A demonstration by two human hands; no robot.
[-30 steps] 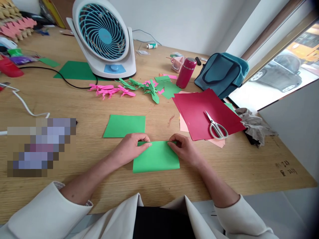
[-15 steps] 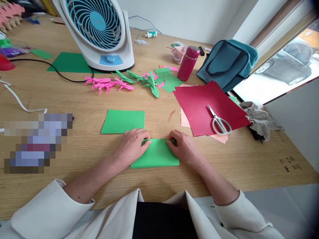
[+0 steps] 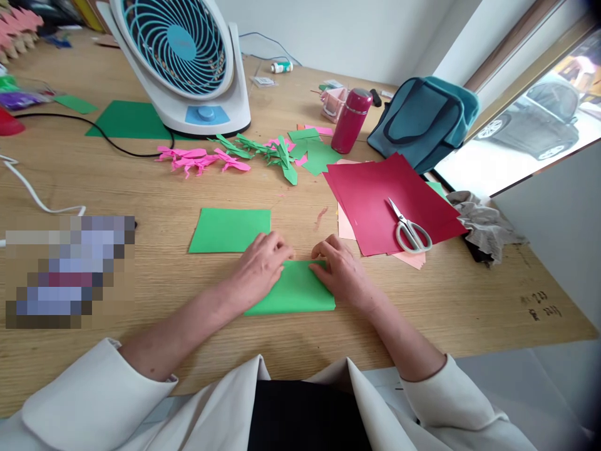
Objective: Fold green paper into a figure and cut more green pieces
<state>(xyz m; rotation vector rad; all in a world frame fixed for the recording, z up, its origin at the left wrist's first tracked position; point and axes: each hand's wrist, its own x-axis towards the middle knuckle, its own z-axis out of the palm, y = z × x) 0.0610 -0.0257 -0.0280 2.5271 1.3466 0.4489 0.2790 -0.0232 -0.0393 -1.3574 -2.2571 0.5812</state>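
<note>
A sheet of green paper (image 3: 298, 289) lies on the wooden table in front of me, its near edge folded. My left hand (image 3: 265, 266) covers its far left corner, fingers curled at the far edge; the thumb is mostly hidden. At the far right corner my right hand (image 3: 335, 269) has its thumb on the paper and its bent fingers just beyond the far edge. Both hands are closed on the paper. Another green paper piece (image 3: 228, 230) lies flat beyond my left hand.
White-handled scissors (image 3: 409, 230) lie on red paper sheets (image 3: 366, 194) at the right. Farther back are pink paper cut-outs (image 3: 192, 158), green ones (image 3: 284, 160), a red flask (image 3: 352, 120), a teal bag (image 3: 422, 125) and a fan (image 3: 188, 69). A blurred-out object (image 3: 70, 269) lies left.
My left hand has slid a little to the right along the far edge, its knuckles raised and thumb tucked under. My right fingers have lifted slightly. The paper stays in place.
</note>
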